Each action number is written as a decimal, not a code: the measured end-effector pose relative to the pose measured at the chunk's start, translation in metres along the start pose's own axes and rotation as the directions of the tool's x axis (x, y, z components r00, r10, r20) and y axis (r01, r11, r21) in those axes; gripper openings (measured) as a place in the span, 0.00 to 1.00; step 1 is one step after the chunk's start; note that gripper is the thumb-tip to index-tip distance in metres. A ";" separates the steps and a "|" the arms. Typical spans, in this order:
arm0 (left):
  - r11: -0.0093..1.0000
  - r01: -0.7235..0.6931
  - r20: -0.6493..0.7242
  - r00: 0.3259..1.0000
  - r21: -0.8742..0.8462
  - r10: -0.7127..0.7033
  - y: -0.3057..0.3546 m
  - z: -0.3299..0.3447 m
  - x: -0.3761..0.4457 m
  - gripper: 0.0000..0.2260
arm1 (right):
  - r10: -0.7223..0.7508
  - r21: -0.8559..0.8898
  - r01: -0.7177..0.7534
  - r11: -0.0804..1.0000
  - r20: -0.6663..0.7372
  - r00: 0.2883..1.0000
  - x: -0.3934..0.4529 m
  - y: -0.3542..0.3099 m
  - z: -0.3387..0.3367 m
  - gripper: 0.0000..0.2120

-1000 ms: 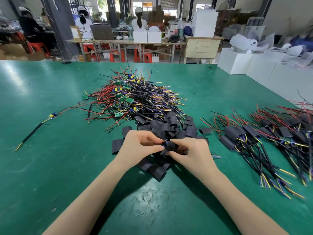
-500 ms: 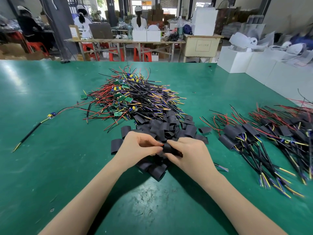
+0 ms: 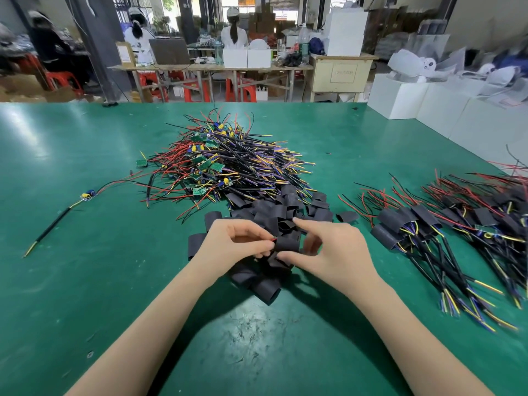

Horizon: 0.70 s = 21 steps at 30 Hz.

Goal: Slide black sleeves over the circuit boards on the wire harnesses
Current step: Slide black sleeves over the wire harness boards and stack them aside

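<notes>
Mid-sleeving, just this side of the sleeve pile (image 3: 274,212): your left hand (image 3: 228,247) pinches red wire ends, apparently feeding them into a sleeve (image 3: 287,242) your right hand (image 3: 328,252) pinches, forefinger raised. Next, draw the sleeve along to cover the board, which is hidden here.

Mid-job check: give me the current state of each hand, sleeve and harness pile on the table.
Left hand: pinches wires at the sleeve's end.
Right hand: holds the black sleeve.
Loose black sleeves heap: unused.
Bare green-board harness pile: unsleeved.
Right harness pile: sleeved.
Single harness: unsleeved, lying apart at the left.
</notes>
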State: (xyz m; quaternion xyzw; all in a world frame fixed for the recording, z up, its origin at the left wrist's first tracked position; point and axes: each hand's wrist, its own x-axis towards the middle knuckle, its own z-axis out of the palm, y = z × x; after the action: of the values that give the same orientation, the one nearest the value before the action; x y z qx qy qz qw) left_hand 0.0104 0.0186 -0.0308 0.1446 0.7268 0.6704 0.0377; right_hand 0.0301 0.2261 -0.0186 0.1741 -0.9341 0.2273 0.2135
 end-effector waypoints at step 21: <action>0.999 -0.012 -0.099 0.995 0.047 0.017 -0.009 0.016 -0.002 0.12 | -0.055 -0.136 0.076 0.988 0.147 0.988 -0.006 -0.003 0.008 0.11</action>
State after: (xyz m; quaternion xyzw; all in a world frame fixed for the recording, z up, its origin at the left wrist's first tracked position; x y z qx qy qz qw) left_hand 0.0146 0.0329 -0.0417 0.1174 0.7422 0.6598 -0.0066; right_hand 0.0337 0.2203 -0.0268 0.2050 -0.9545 0.1405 0.1650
